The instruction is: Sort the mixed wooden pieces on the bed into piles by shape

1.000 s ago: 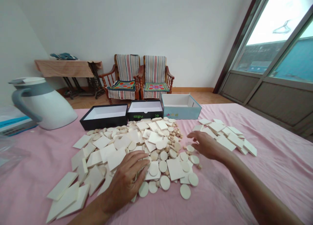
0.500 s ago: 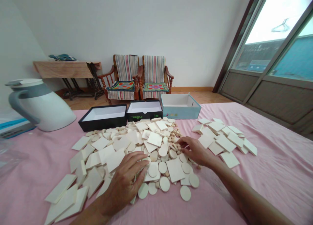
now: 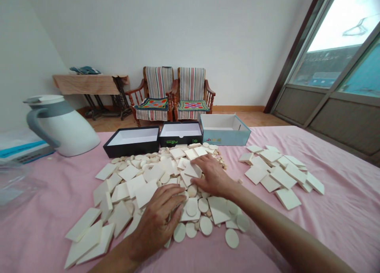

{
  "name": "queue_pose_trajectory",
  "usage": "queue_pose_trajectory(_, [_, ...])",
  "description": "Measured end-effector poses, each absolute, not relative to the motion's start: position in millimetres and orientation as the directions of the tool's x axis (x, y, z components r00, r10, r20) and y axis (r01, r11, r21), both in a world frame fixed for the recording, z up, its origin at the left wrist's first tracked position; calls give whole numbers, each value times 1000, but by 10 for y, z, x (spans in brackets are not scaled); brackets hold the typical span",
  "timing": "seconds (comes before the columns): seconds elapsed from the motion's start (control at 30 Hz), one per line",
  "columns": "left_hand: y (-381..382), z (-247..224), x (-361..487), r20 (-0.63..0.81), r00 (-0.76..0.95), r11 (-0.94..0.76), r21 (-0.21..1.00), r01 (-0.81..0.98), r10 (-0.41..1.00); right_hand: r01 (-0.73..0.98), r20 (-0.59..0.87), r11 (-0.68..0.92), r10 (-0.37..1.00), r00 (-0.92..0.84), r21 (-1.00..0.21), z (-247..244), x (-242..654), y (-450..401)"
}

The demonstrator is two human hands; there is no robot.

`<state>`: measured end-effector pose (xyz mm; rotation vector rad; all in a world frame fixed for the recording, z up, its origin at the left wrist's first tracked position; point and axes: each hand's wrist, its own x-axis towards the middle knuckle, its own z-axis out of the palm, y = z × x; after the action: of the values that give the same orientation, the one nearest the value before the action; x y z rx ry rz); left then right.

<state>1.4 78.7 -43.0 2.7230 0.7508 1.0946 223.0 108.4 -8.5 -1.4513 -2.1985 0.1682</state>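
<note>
A wide heap of pale wooden squares and discs (image 3: 153, 173) covers the middle of the pink cloth. My left hand (image 3: 162, 215) rests over the front of the heap, fingers slightly curved, with no piece clearly held. Over the heap's upper right, my right hand (image 3: 210, 174) has its thumb and fingers around the edge of a square tile (image 3: 192, 169). Round discs (image 3: 206, 225) lie just right of my left hand. A separate pile of square tiles (image 3: 282, 178) is to the right of my right hand.
Behind the heap stand a black box (image 3: 132, 147), a smaller black box (image 3: 181, 140) and a light blue box (image 3: 225, 137). A white and grey jug (image 3: 71, 132) and clear plastic packaging (image 3: 14, 186) are at the left. Two chairs stand beyond.
My right hand has moved left and up from the small pieces at the heap's right edge onto a square tile. My left hand stays on the heap. The view has shifted slightly.
</note>
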Motion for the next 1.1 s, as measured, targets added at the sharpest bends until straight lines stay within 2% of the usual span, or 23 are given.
queue_pose_trajectory(0.1, [789,-429,15,624,615,-872,274,405,482,843,346,408,893,-288,-351,-148,2115,1076])
queue_pose_trajectory(0.23, [792,-427,22,638,603,-872,268,409,479,814,478,422,853,-208,-399,-113,2206,1039])
queue_pose_trajectory(0.3, [790,-428,21,639,603,-873,271,405,478,832,521,374,845,-123,-410,-63,2418,1014])
queue_pose_trajectory(0.4, [785,-423,17,641,606,-878,272,395,471,933,487,127,872,57,-336,-24,2911,944])
queue_pose_trajectory(0.53, [782,-409,21,650,606,-884,263,386,458,940,392,-325,855,339,-105,-60,3564,774])
queue_pose_trajectory(0.63, [784,-413,24,651,609,-887,263,380,454,881,405,-474,802,439,-15,-85,3779,699])
queue_pose_trajectory(0.73, [784,-427,19,650,609,-886,266,379,455,922,450,-375,810,376,-95,-91,3684,796])
queue_pose_trajectory(0.9, [782,-425,10,644,610,-885,284,369,461,942,390,87,919,49,-324,-150,3095,1235])
queue_pose_trajectory(0.97, [780,-417,7,648,606,-885,289,364,461,933,334,132,943,-13,-336,-191,2850,1405])
queue_pose_trajectory(1.1, [776,-408,4,650,600,-883,293,367,466,958,238,34,971,36,-285,-285,2541,1635])
